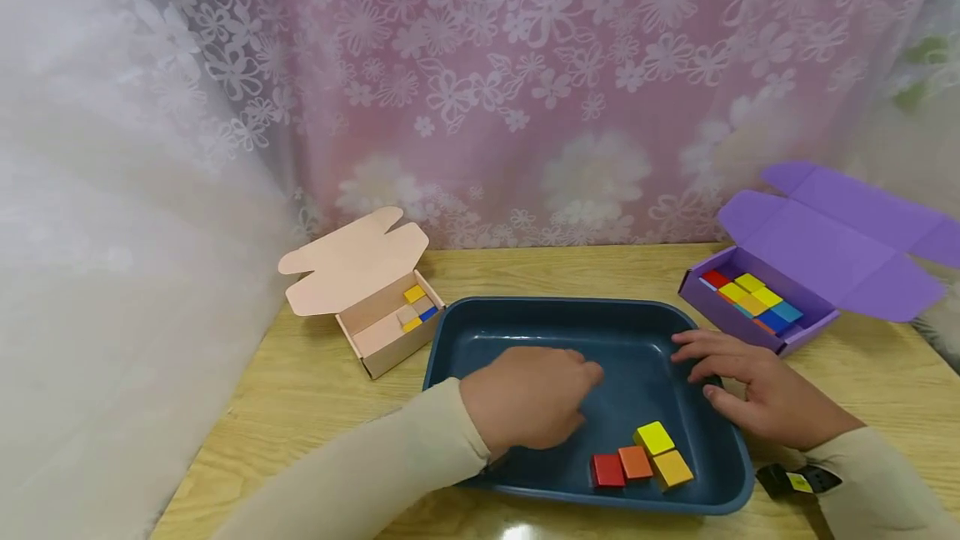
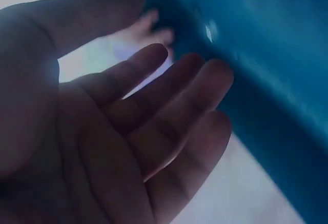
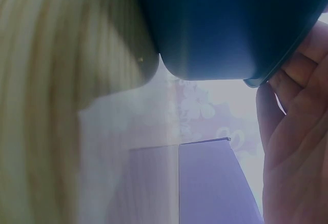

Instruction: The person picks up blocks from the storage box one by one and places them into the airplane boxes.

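Observation:
My left hand (image 1: 525, 397) hovers over the left half of a dark blue tray (image 1: 570, 304), back of the hand up. In the left wrist view its loosely bent fingers (image 2: 174, 116) hold nothing, with the tray's rim (image 2: 241, 80) beyond them. Across the tray's right rim lies my right hand (image 1: 765, 394), fingers relaxed, fingertips right at the edge. The right wrist view shows those fingers (image 3: 302, 70) against the rim. In the tray's front right corner sit a red block (image 1: 608, 471), an orange block (image 1: 635, 463), a yellow block (image 1: 654, 438) and a darker yellow block (image 1: 672, 470).
Behind the tray on the left stands an open beige box (image 1: 397, 347) with several small blocks inside. An open purple box (image 1: 720, 307), holding rows of colored blocks, is at the back right. A flowered curtain (image 1: 525, 107) hangs behind the wooden table (image 1: 262, 432).

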Motion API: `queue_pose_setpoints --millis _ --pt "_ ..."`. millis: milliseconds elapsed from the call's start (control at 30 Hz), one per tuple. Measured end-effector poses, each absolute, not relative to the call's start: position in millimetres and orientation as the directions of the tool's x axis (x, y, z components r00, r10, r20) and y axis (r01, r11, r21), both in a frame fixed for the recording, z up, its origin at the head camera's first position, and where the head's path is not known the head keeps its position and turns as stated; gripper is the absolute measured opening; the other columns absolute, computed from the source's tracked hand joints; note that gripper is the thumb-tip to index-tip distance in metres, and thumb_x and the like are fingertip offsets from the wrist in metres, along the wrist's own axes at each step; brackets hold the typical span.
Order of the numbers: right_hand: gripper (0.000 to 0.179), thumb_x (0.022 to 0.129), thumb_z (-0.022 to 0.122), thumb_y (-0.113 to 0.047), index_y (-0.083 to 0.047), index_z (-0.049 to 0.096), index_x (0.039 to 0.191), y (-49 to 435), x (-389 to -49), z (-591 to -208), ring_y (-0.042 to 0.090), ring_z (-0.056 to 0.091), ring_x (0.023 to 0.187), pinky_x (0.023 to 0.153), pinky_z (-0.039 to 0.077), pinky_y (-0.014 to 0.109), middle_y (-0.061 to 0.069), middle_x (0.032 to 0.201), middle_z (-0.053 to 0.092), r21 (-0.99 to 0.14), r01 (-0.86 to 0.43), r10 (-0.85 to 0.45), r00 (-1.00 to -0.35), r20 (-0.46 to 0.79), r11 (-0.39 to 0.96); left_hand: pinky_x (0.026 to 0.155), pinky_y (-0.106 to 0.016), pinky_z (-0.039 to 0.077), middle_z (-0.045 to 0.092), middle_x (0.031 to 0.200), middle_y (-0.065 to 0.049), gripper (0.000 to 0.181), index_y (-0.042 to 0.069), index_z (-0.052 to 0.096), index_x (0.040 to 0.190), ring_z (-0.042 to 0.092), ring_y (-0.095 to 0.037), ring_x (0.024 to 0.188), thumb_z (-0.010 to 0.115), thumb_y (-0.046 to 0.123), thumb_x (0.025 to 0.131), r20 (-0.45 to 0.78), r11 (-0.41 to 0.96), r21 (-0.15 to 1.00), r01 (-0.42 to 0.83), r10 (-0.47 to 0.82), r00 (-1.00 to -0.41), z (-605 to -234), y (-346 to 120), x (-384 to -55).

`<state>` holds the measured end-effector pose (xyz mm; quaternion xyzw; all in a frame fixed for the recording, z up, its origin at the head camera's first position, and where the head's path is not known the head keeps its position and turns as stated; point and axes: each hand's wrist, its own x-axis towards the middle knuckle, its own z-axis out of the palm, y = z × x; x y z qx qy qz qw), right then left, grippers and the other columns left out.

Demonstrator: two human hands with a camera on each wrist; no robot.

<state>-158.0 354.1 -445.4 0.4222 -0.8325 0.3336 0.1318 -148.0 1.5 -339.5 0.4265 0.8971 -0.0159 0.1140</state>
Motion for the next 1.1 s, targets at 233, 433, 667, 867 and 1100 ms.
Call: queue_pose_setpoints --millis 233,433,667,867,1100 --pt "0.054 0.081 0.077 0.02 -0.022 0.078 0.116 356 -157 -445 0.011 0.05 0.151 0.12 0.034 0.013 0.011 0.14 0.071 -0.44 -0.802 -0.618 -0.593 0.515 0.404 0.072 -0.02 0.057 0.071 0.112 0.018 0.056 0.034 0.067 0.149 0.061 0.0 0.086 0.081 0.055 0.099 -0.32 0.558 0.079 0.826 0.799 -0.509 -356 48 -136" --pt "0.053 0.082 0.076 0.019 -0.022 0.078 0.115 354 -158 -446 0.008 0.049 0.152 0.124 0.03 0.015 0.009 0.141 0.071 -0.445 -0.794 -0.627 -0.603 0.494 0.413 0.069 -0.017 0.053 0.07 0.102 0.021 0.052 0.035 0.071 0.141 0.06 0.001 0.079 0.082 0.06 0.096 -0.338 0.524 0.086 0.847 0.815 -0.47 -364 61 -131" --pt "0.056 0.078 0.078 0.02 -0.022 0.078 0.116 355 -160 -447 0.009 0.049 0.152 0.123 0.031 0.015 0.008 0.141 0.07 -0.425 -0.812 -0.632 -0.58 0.514 0.4 0.071 -0.019 0.056 0.071 0.1 0.021 0.043 0.038 0.073 0.134 0.061 0.0 0.077 0.087 0.051 0.095 -0.351 0.518 0.057 0.854 0.811 -0.468 -372 70 -125" --pt "0.055 0.079 0.078 0.019 -0.022 0.078 0.116 355 -159 -446 0.01 0.049 0.152 0.122 0.032 0.014 0.009 0.141 0.07 -0.429 -0.808 -0.628 -0.585 0.512 0.403 0.073 -0.019 0.058 0.071 0.1 0.019 0.032 0.035 0.073 0.133 0.061 -0.001 0.075 0.082 0.041 0.102 -0.338 0.52 0.075 0.851 0.816 -0.469 -376 72 -125" --pt "0.055 0.081 0.078 0.018 -0.024 0.078 0.116 355 -157 -446 0.007 0.047 0.152 0.122 0.031 0.014 0.006 0.143 0.069 -0.442 -0.79 -0.622 -0.609 0.492 0.425 0.071 -0.019 0.058 0.069 0.107 0.018 0.04 0.035 0.067 0.141 0.061 0.001 0.08 0.08 0.037 0.104 -0.312 0.579 0.133 0.804 0.795 -0.52 -358 60 -131"
